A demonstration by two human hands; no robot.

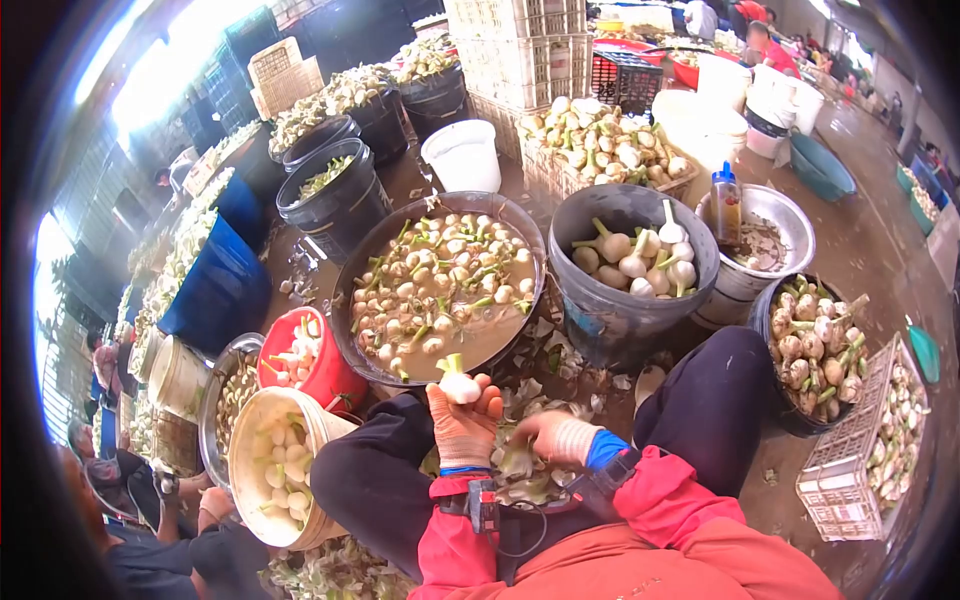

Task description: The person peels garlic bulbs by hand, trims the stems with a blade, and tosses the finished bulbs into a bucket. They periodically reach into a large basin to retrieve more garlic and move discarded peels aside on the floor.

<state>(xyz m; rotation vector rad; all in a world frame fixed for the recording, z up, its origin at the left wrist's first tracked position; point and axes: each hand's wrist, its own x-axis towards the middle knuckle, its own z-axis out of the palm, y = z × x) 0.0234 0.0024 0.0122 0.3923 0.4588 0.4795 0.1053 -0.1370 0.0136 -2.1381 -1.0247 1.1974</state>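
My left hand [464, 425], wrapped in tape or a pale glove at the palm, grips a peeled white garlic bulb [460, 386] with a short green stem pointing up. Close by on the right, my right hand [560, 437] has its fingers curled toward the left hand; they are slightly blurred, and anything between them is hidden. Peeled husks [520, 462] lie below both hands, between my knees. Ahead stands a wide dark basin [340, 318] of garlic bulbs in murky water. To its right, a grey bucket [632, 318] holds cleaned white bulbs with stems.
On the left are a red bucket [350, 372] and a cream bucket [240, 440] with peeled garlic. At right stand a black bucket [768, 330] and a plastic crate [835, 465] of garlic. A bottle [727, 215] stands by a metal basin [795, 225]. A person [150, 545] sits lower left.
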